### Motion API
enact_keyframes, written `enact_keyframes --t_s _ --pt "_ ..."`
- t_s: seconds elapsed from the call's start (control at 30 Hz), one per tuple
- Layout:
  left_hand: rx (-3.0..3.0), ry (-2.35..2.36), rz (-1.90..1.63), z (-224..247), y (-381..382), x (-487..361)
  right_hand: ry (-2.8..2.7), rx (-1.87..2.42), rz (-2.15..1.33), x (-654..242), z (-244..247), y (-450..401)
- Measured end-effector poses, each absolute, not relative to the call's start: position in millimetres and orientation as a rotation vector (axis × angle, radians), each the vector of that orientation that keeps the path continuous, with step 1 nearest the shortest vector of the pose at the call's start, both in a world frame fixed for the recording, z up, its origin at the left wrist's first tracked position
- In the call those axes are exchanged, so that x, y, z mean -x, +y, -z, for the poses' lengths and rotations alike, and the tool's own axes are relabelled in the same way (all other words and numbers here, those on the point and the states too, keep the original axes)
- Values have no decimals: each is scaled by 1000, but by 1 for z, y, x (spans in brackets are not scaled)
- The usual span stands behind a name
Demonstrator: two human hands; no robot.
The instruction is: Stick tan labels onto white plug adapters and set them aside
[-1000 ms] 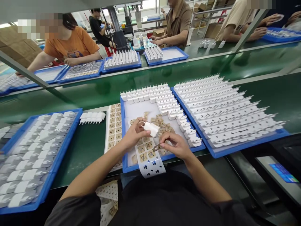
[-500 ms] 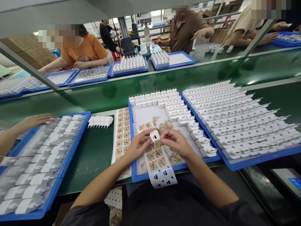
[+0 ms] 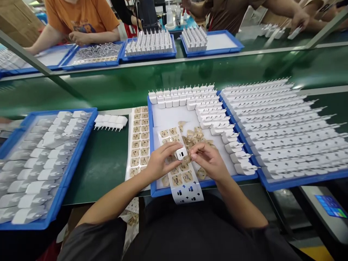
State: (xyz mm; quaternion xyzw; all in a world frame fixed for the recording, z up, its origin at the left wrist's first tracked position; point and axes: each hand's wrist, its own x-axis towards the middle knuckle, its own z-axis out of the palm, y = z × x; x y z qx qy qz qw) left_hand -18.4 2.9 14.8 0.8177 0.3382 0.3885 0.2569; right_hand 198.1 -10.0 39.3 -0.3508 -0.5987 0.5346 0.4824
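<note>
A small white plug charger point(image 3: 178, 153), its dark port facing me, is gripped between the thumb and fingers of my left hand point(image 3: 162, 160). Just right of it, my right hand point(image 3: 208, 161) has thumb and forefinger pinched together; whatever is between them is too small to make out. Under both hands runs a sticker sheet point(image 3: 177, 180) with tan labels, its bare white end curling over the front edge of a blue tray point(image 3: 214, 183). Loose tan backing pieces point(image 3: 193, 135) lie in that tray, beside rows of white chargers point(image 3: 209, 113) with pins up.
Another sticker sheet point(image 3: 140, 135) lies left of the tray, near a short row of chargers point(image 3: 111, 121). Full charger trays flank me, left point(image 3: 71, 178) and right point(image 3: 310, 180). Across the green line point(image 3: 114, 85), people sit behind more trays.
My view has tipped downward, so the far people sit higher in it. The co-worker's hand over the left tray has drawn back to the edge. My left hand still holds the charger.
</note>
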Motion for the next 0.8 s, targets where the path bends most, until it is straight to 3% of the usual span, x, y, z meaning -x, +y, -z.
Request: enact_keyframes --t_s 0.2,0.8 --pt "-2252 904 -1068 -16 2 16 -1514 1008 -1070 -192 -35 -12" --pt "-2283 927 -1048 -20 2 15 -1552 1032 -1038 -191 -35 -12"
